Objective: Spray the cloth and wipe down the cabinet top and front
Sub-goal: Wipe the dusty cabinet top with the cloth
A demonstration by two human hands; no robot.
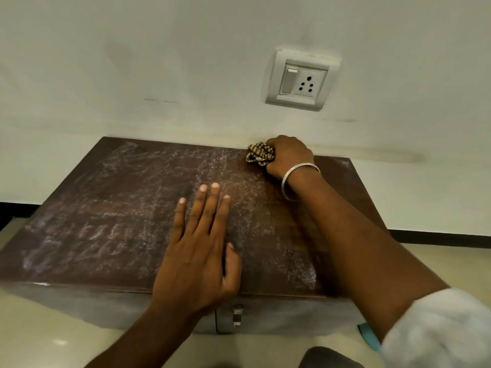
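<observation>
There is one brown cabinet [119, 208], one checked cloth [259, 154], two hands, one bangle [289, 179] and one wall socket [301, 79]. The cloth sits at the back of the cabinet top, close to the wall, and most of it is hidden inside the right hand [288, 155], which grips it in a tight fist. Only a thin strip of the cabinet front shows, with one small metal latch [237, 314]. The left hand [198, 251] lies flat on the dusty top near the front edge, its fingers [210, 205] straight and holding nothing.
</observation>
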